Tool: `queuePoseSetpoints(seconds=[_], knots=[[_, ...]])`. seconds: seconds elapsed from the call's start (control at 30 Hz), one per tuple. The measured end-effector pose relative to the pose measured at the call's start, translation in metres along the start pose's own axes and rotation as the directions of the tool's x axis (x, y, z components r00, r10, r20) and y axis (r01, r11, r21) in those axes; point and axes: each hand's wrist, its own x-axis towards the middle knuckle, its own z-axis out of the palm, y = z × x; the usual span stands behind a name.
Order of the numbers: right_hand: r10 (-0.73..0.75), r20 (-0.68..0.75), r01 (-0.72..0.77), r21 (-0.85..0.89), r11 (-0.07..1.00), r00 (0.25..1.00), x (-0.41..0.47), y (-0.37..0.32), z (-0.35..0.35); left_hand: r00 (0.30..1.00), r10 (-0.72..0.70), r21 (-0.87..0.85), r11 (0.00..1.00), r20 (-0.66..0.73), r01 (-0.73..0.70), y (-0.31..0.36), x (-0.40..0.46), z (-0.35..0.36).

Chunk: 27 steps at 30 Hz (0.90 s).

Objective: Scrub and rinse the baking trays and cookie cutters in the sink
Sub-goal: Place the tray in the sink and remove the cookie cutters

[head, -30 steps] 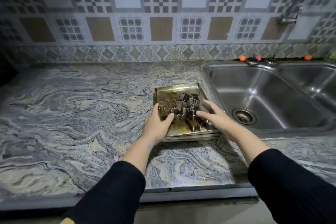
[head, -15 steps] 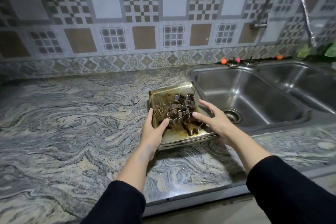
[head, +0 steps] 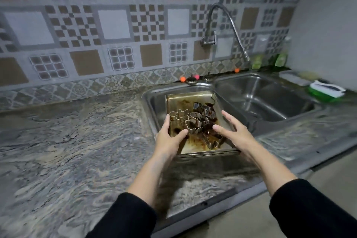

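Your left hand [head: 170, 139] has the baking trays [head: 178, 102] by the left edge, thumb curled over the rim, while your right hand [head: 234, 135] holds the right edge with fingers spread loose. That greasy stack sits tilted over the left basin of the sink [head: 154, 102], just past the marble surface [head: 77, 141]. Cookie cutters [head: 197, 120] are piled on top.

Single head-worn wide-angle view, looking forward and down, close over worktop [head: 77, 141] and double sink [head: 260, 102]; tiled wall [head: 116, 25] fills the top.
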Motion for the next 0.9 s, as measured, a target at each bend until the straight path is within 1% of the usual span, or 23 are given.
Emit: queuePoseSetpoints(seconds=[0.17,0.27,0.43,0.57,0.63,0.73,0.9], knots=[[0.014,-0.083,-0.019,-0.065,0.998,0.996,0.018,0.020,-0.110,0.998,-0.016,0.003,1.000,0.067,0.016,0.013,0.028,0.110],[0.032,-0.129,-0.041,-0.073,0.996,0.991,0.027,0.034,-0.168,0.991,-0.023,-0.049,0.998,0.133,0.030,0.020,0.041,0.173],[0.099,-0.176,-0.109,-0.047,0.993,0.979,0.049,0.057,-0.248,0.975,-0.019,-0.084,0.996,0.221,0.039,0.033,0.067,0.262],[0.138,-0.199,-0.149,-0.040,0.988,0.970,0.085,0.073,-0.297,0.963,-0.040,-0.085,0.994,0.268,0.065,0.030,0.111,0.323],[0.141,-0.214,-0.157,-0.055,0.986,0.967,0.110,0.080,-0.317,0.961,-0.062,-0.095,0.991,0.270,0.090,0.024,0.138,0.350],[0.141,-0.225,-0.173,-0.128,0.977,0.964,0.154,0.089,-0.344,0.964,-0.046,-0.076,0.995,0.263,0.068,0.019,0.180,0.385],[0.187,-0.179,-0.227,-0.239,0.944,0.966,0.225,0.107,-0.374,0.970,-0.103,-0.090,0.988,0.221,0.125,0.003,0.239,0.424]])
